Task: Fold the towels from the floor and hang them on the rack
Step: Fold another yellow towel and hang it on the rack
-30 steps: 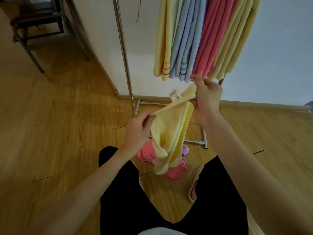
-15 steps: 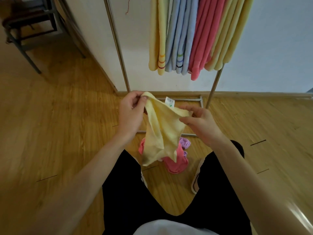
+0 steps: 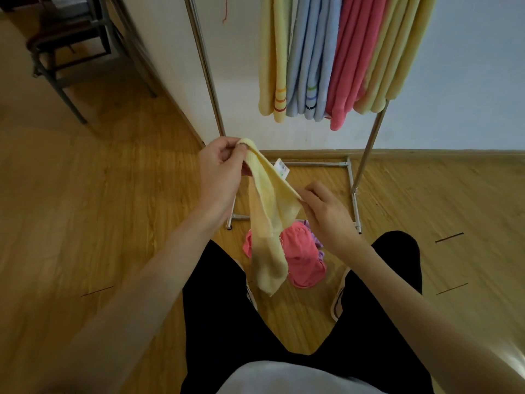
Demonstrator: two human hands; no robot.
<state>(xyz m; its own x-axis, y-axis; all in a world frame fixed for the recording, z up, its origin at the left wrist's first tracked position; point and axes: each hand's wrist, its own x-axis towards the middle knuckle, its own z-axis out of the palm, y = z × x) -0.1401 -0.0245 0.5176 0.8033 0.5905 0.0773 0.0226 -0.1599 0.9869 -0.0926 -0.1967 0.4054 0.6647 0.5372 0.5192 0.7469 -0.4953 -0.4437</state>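
Head view, looking down past my legs: my left hand (image 3: 220, 169) pinches one top corner of the pale yellow towel (image 3: 268, 223) between thumb and fingers, held up near the rack's left post. My right hand (image 3: 326, 211), lower and to the right, nips the other end of that top edge with its fingertips. The towel hangs twisted and bunched between them, its tail dangling over the pink towel (image 3: 301, 260) that lies crumpled on the floor (image 3: 99, 223) between my feet, with a bit of purple cloth (image 3: 319, 251) peeking out beside it. A white tag (image 3: 281, 167) shows behind the upper edge.

On the rack (image 3: 204, 66), folded towels already hang side by side: yellow, blue, pink, yellow.

What worries me is the twist. If I fold now, the layers will probably go crooked and the towel will hang lumpy. My right grip looks shallow, just on the hem, so a sharp shake to open the cloth could pull it free. The tail is also low enough that it might drag into the pile below.
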